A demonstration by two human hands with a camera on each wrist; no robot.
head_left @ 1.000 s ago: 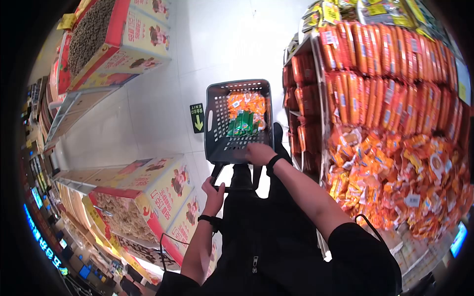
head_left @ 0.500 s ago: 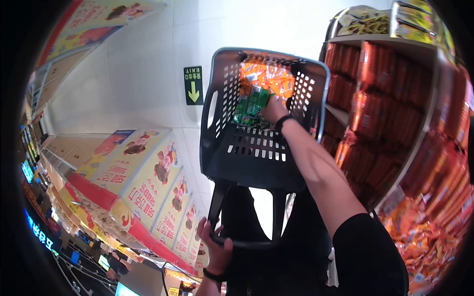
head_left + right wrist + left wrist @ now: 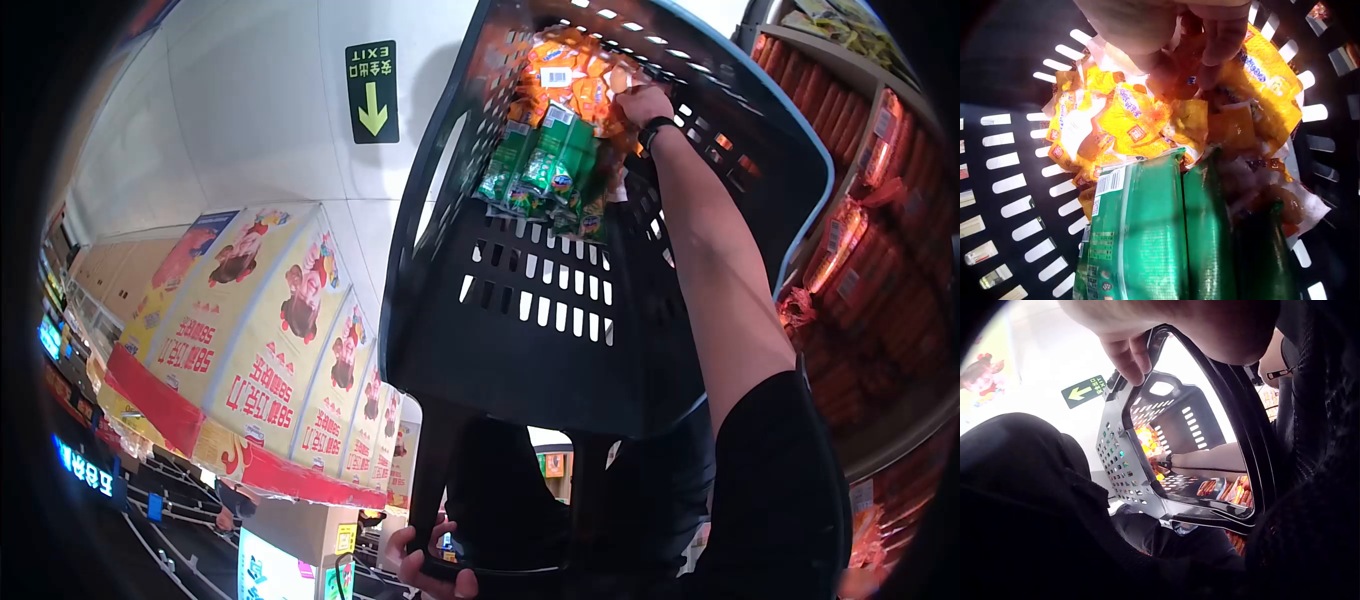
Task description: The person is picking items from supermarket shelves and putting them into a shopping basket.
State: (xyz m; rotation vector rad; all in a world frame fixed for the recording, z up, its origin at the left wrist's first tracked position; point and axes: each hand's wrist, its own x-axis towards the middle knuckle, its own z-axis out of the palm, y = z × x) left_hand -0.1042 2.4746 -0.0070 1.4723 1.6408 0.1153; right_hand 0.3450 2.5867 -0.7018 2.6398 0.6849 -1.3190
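Observation:
A black shopping basket [image 3: 480, 370] with slotted walls hangs tilted in front of me. My left hand [image 3: 430, 568] holds its long handle [image 3: 432, 470] at the near end; in the left wrist view the fingers [image 3: 1129, 359] curl over the handle frame. Inside the basket, my right hand [image 3: 645, 105] reaches to the far end, among orange snack packets [image 3: 575, 75]. Its thumb and fingers [image 3: 1219, 40] pinch at an orange-red wrapper [image 3: 1190, 47], partly hidden by the hand. Green bags [image 3: 1147, 219] with a barcode lie just nearer than the orange packets.
Stacked printed cartons [image 3: 270, 340] stand at the left. On the right, a shelf [image 3: 850, 80] carries rows of red-orange packs [image 3: 885, 150]. A green exit sign [image 3: 372, 92] lies on the white floor [image 3: 260, 110].
The basket has come up closer to my head and tilted. My right hand has moved from the near rim, past the green bags, to the orange packets. My left hand stays at the handle.

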